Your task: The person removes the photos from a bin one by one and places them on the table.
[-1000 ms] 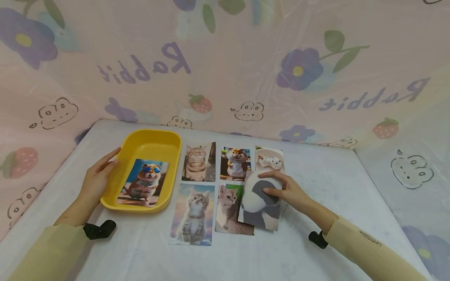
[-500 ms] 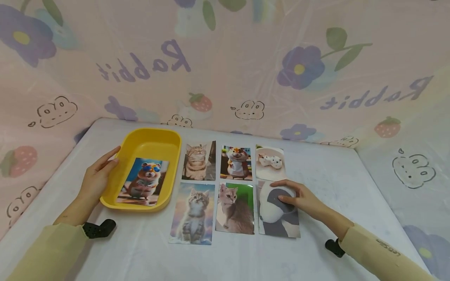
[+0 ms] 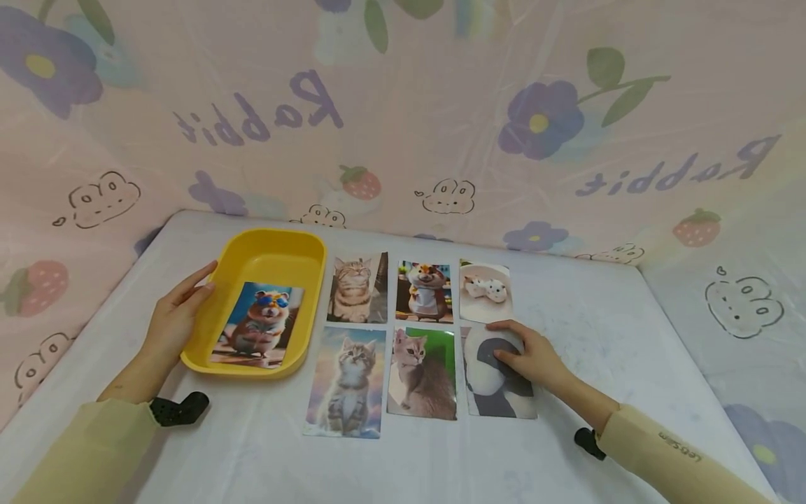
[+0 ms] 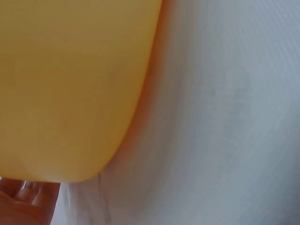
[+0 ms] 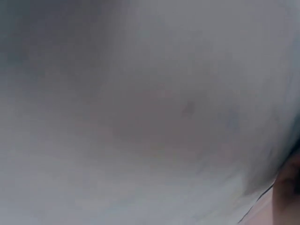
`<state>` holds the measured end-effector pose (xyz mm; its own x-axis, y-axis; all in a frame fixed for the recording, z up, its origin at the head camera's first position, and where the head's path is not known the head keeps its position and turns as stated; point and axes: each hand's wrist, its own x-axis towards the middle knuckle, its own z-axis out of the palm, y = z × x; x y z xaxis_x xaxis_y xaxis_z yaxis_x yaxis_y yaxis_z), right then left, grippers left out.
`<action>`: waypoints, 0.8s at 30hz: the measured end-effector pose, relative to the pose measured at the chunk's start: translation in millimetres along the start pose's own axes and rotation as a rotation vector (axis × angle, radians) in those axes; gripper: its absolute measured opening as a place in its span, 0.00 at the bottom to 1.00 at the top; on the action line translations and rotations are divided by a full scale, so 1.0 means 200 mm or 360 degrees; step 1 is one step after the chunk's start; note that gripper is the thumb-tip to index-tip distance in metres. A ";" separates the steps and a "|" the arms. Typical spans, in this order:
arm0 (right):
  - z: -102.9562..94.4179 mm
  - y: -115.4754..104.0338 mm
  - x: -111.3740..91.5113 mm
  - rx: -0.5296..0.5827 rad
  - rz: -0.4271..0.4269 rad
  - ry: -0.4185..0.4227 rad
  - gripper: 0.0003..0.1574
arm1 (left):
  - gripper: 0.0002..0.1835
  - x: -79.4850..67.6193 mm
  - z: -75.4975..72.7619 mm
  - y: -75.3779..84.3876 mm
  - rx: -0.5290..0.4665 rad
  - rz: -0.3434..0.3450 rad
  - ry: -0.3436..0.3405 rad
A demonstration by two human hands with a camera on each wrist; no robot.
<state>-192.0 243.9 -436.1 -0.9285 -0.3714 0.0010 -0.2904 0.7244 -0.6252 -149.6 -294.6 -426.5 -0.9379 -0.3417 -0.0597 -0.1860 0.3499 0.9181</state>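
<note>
In the head view my left hand (image 3: 179, 315) holds the left side of a yellow plastic tray (image 3: 317, 280), fingers along its outer wall. A photo card of a hamster in blue sunglasses (image 3: 258, 325) lies in the tray. My right hand (image 3: 532, 357) holds a grey-and-white photo card (image 3: 497, 402) by its upper right part, thumb on its face and index finger at its top edge. This card lies at the near right end of two rows of photo cards; its picture is partly covered by the hand. The left wrist view shows fingers (image 4: 44, 199) at the tray's edge.
Beside the tray lie photo cards of a striped cat (image 3: 352, 294), a grey kitten (image 3: 346, 385), a brown cat (image 3: 422, 381), an aproned hamster (image 3: 425, 294) and two small white animals (image 3: 485, 290). A white cloth covers the table (image 3: 604, 336); a patterned curtain (image 3: 390, 126) hangs behind.
My right hand has carried the grey-and-white card rightward, off the brown cat card it overlapped, into line with the near row. It has since shifted slightly. My left hand and the tray stay put.
</note>
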 end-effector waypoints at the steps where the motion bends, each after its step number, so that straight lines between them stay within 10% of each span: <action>1: 0.00 -0.01 0.00 -0.0046 0.0013 0.0020 0.26 | 0.26 0.00 0.00 0.00 -0.0007 -0.0001 0.0000; 10: 0.00 -0.04 -0.03 -0.0240 0.0056 0.0205 0.30 | 0.26 0.00 0.00 0.00 -0.0017 -0.0001 0.0006; 24: -0.01 -0.09 0.04 -0.0061 0.0158 0.0278 0.36 | 0.27 0.00 0.00 0.00 -0.0035 0.0030 0.0001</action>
<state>-194.3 229.8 -423.1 -0.9780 -0.1931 0.0786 -0.2012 0.7750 -0.5991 -149.2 -295.0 -426.8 -0.9411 -0.3356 -0.0422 -0.1617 0.3368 0.9276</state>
